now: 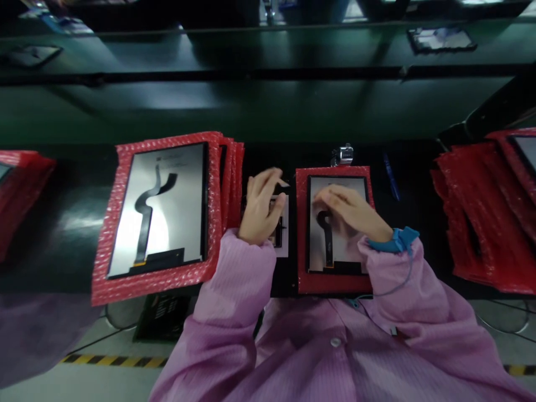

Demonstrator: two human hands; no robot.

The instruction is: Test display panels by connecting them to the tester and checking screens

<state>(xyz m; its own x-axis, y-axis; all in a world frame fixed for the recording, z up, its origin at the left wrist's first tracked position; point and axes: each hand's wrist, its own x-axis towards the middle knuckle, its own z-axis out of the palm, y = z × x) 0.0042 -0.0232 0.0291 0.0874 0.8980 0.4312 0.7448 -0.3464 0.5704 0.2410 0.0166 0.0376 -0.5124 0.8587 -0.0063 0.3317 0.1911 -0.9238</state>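
My left hand (262,207) hovers over a small white sheet (285,245) with dark printed shapes, its fingers bent. A small pale piece (283,183) shows at those fingertips; its kind is unclear. My right hand (349,207), slightly blurred, is above a display panel (345,254), fingers together by the upper end of its black flex cable (328,243). Whatever those fingers hold is hidden. The panel lies silver back up on a red bubble-wrap bag (330,285). Around my right wrist is a blue wrist strap (393,240) with a thin cord.
At left, another display panel (176,218) lies on stacked red bubble bags (104,279). More red bags (489,212) lean at right. A metal tally counter (343,154) and a blue pen (391,177) lie behind the work. Beyond runs a green belt (234,111).
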